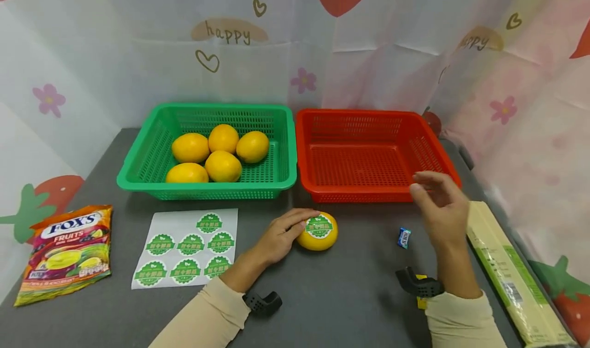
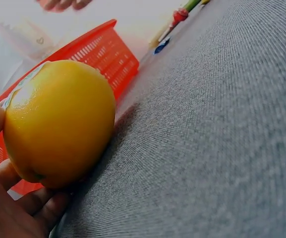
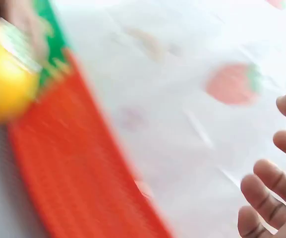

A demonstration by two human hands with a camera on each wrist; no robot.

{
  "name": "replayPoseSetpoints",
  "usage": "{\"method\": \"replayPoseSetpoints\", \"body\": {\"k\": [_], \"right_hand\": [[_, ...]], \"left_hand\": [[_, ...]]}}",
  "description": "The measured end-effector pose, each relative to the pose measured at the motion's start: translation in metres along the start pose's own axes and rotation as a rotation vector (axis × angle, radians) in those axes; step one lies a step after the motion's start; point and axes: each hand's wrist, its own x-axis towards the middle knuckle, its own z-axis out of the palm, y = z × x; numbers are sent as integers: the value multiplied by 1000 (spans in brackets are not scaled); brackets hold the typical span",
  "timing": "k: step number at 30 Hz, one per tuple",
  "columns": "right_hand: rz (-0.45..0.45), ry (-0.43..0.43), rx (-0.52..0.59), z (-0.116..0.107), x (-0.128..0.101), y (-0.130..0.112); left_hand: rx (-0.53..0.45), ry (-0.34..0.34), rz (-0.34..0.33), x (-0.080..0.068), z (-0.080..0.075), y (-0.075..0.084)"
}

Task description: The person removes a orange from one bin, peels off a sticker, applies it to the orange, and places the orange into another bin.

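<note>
My left hand (image 1: 281,235) grips an orange (image 1: 318,238) on the grey table, its thumb at the labelled side and fingers curled beneath it in the left wrist view. A round green-and-white sticker (image 1: 319,226) lies on the fruit's upper face. Raised at the front right corner of the red basket (image 1: 357,190), my right hand (image 1: 444,209) holds nothing, its fingers loosely bent and apart. Left of my left hand lies a white sheet (image 1: 184,220) with several matching green stickers (image 1: 190,244).
Several oranges (image 1: 223,166) sit in a green basket (image 1: 272,186) beside the red one. A Fox's candy bag (image 1: 69,256) lies far left. On the right are a small blue wrapped candy (image 1: 404,238), a long pale packet (image 1: 511,276) and a yellow item (image 1: 421,303) partly behind my right wrist.
</note>
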Motion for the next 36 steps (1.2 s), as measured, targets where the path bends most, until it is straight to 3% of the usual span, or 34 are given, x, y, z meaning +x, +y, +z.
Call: {"method": "replayPoseSetpoints", "body": {"k": [2, 4, 7, 10, 14, 19, 24, 28, 32, 36], "right_hand": [[-21, 91, -81, -21, 10, -2], [-1, 131, -221, -41, 17, -1], [81, 117, -467, -67, 23, 7], [192, 74, -565, -86, 23, 17], [297, 51, -618, -97, 18, 30], [327, 19, -635, -99, 17, 49], [351, -62, -658, -100, 16, 61], [375, -66, -654, -100, 14, 65], [394, -40, -643, -99, 13, 66], [398, -28, -633, -99, 14, 67]], "left_hand": [[4, -1, -8, -1, 0, -2], [10, -5, -9, -1, 0, -2], [39, -17, -9, -2, 0, -2], [96, -38, -8, -3, 1, -4], [166, -53, -22, -5, 2, -4], [215, -39, -51, -6, 3, -3], [210, -12, -42, -7, 3, 2], [174, 40, 10, -3, 2, 16], [179, 75, 142, 17, -1, 42], [207, 55, 229, 59, -8, 72]]}}
